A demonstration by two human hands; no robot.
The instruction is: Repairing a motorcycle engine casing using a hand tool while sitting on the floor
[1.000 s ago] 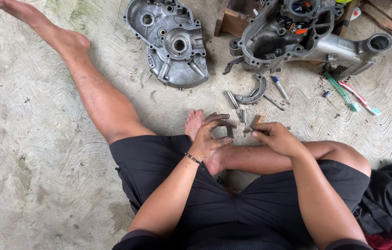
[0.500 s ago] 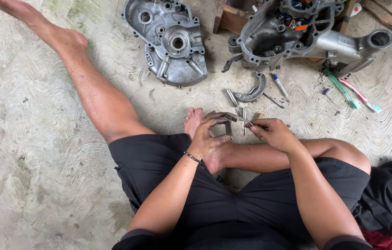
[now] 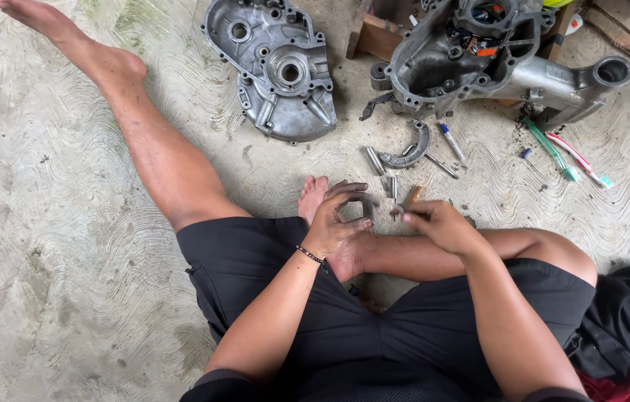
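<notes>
A: Which step are we seeing?

B: We are fitting small parts by hand. Our left hand (image 3: 341, 216) is curling loosely around a small dark part (image 3: 365, 202), grip half open; our right hand (image 3: 441, 223) is pinching a short brownish rod (image 3: 411, 197) above the concrete floor (image 3: 69, 223).

A: Next?

B: Probably careful alignment; the cast grey engine cover (image 3: 274, 67) is lying well apart.

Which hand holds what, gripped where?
Right hand pinches a small brown-handled tool near its lower end. Left hand is curled; its contents cannot be told.

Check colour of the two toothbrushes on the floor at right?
Head view: one toothbrush is green, the other toothbrush white and pink with a teal head.
</notes>
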